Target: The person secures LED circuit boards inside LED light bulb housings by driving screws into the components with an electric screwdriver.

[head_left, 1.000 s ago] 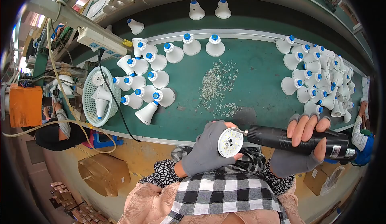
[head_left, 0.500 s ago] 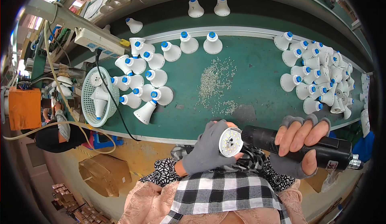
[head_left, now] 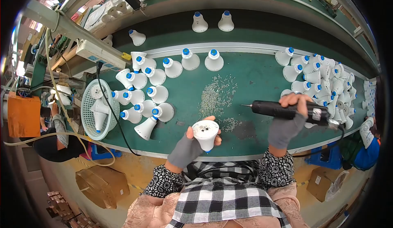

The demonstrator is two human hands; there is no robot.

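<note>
My left hand (head_left: 186, 149), in a grey fingerless glove, grips a white lamp housing (head_left: 206, 136) near the table's front edge. Its round face with dark spots points up toward me and its blue tip points down. My right hand (head_left: 289, 121), gloved the same way, is wrapped around a black electric screwdriver (head_left: 270, 107). The tool lies level in the air, its thin bit aimed left, apart from the housing. Between and beyond my hands, a scatter of small screws (head_left: 213, 99) covers the middle of the green table (head_left: 254, 70).
Several white housings with blue tips (head_left: 164, 112) stand at the left, and a denser crowd (head_left: 323, 70) fills the right. A pale green basket (head_left: 88, 125) holds more. A black cable (head_left: 116, 123) hangs across the left side. A person in a dark cap (head_left: 51, 148) is at far left.
The screwdriver has moved up and away from the housing, its bit now exposed. My left hand has shifted left and forward over the table edge, turning the housing face upward.
</note>
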